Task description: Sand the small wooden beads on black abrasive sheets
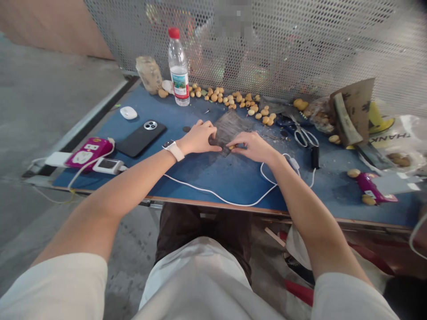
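Note:
A thin, dark grey sheet (229,125), like cloth or mesh, lies on the blue tabletop between my hands. At its left edge, my left hand (200,138) has its fingers and thumb curled onto the dark material. My right hand (252,146) is at the sheet's lower right, pinching a small tan round piece (232,147) that its fingertips mostly cover. Similar tan round pieces (230,100), like nuts or tiny potatoes, are strewn along the back of the table. Both hands are low over the surface, close together.
A water bottle (180,80) stands at the back left. A phone (142,138), white mouse (128,113) and pink power strip (89,153) lie left. Scissors (305,135), plastic bags (400,142) and another pink strip (372,186) are right. A white cable (213,194) crosses the front.

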A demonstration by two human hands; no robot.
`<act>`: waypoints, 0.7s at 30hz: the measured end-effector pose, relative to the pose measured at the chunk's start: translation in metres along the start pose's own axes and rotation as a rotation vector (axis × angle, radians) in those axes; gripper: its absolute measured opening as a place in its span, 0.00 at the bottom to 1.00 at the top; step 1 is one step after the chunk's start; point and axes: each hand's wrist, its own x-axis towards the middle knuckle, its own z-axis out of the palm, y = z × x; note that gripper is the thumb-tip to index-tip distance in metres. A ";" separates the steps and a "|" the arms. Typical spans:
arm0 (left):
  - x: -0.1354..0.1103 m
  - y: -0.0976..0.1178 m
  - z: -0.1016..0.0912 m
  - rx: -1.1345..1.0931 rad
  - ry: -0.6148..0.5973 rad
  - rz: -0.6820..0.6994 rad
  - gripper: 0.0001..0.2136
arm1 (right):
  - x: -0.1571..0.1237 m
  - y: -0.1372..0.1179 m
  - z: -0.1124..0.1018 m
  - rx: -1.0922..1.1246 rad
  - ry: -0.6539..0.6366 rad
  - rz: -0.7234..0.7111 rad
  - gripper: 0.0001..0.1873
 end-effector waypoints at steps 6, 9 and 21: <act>0.002 -0.004 0.000 -0.005 -0.014 -0.013 0.26 | 0.003 0.038 -0.012 -0.119 0.145 0.168 0.11; 0.002 -0.004 -0.001 -0.011 -0.022 -0.024 0.26 | 0.001 0.042 -0.015 -0.121 0.149 0.142 0.10; 0.002 -0.006 0.000 -0.021 -0.012 -0.002 0.25 | 0.002 0.030 -0.013 -0.137 0.129 0.139 0.06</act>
